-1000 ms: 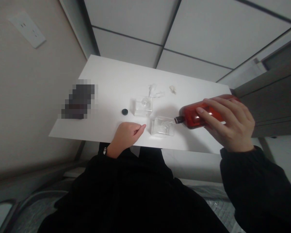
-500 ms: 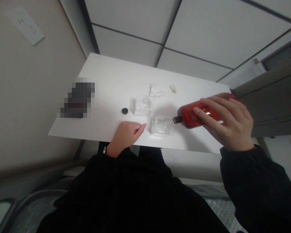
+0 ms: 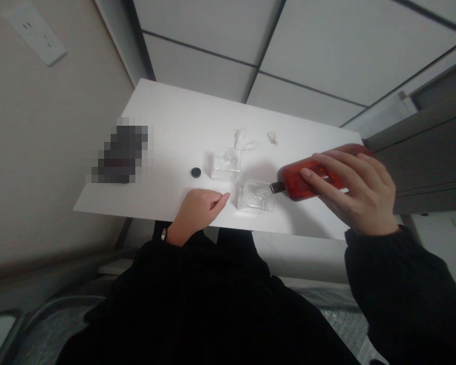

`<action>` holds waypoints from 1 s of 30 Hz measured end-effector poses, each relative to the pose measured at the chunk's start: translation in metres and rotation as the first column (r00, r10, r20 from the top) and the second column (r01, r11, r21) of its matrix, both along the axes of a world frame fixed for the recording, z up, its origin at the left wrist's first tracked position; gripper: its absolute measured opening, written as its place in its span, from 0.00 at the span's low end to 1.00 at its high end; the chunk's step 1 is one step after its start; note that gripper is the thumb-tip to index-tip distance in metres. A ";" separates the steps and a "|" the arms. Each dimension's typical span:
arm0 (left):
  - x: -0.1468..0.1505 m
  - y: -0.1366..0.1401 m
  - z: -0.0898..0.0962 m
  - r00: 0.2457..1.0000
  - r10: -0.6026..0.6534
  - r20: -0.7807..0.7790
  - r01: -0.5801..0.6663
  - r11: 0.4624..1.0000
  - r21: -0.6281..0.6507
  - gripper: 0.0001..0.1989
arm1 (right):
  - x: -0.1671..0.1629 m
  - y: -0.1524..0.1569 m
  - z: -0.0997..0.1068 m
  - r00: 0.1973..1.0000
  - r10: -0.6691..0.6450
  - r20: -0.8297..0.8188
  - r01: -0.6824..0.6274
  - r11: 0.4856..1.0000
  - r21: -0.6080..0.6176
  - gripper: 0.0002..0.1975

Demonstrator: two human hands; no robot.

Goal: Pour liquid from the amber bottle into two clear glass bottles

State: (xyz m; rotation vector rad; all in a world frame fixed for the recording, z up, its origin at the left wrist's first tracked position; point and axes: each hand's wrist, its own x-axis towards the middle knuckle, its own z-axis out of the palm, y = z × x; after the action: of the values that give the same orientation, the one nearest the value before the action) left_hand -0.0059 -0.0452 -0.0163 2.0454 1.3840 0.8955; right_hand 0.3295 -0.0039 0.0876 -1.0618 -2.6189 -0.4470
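Note:
My right hand [image 3: 361,190] is wrapped round a large reddish-amber bottle [image 3: 300,177], tipped nearly level. Its dark open neck points left, at the right rim of a clear square container [image 3: 255,196]. Whether liquid is running out cannot be made out. My left hand [image 3: 201,208] rests as a closed fist near the table's front edge, left of that container, with nothing visible in it. Behind stands a second clear square container [image 3: 225,165] with a round shape on top. A small black cap [image 3: 196,173] lies to its left, above my left hand.
On the white table [image 3: 167,116], thin clear, crumpled-looking pieces [image 3: 245,142] lie behind the containers, and a small whitish scrap [image 3: 272,137] is farther right. A dark pixelated object [image 3: 121,154] is at the left end. Panels [image 3: 197,56] rise behind the table.
The view has shifted very slightly. The bottle stays tilted at the near container's rim, and both hands hold almost the same positions.

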 end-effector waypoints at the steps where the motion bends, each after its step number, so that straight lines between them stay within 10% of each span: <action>1: 0.000 0.000 0.000 1.000 0.000 -0.002 0.000 1.000 -0.004 0.27 | 0.000 0.000 0.000 1.000 -0.005 0.007 0.005 1.000 -0.003 0.29; 30: -0.001 0.001 -0.003 1.000 -0.003 -0.003 0.003 1.000 0.003 0.28 | -0.005 0.001 -0.016 0.996 0.075 -0.046 -0.069 0.989 0.132 0.45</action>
State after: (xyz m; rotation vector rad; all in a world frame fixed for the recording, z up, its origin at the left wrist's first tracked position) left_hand -0.0071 -0.0444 -0.0191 2.0516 1.3811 0.8947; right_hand 0.3245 -0.0031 0.0720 -0.9218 -2.5362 -0.5588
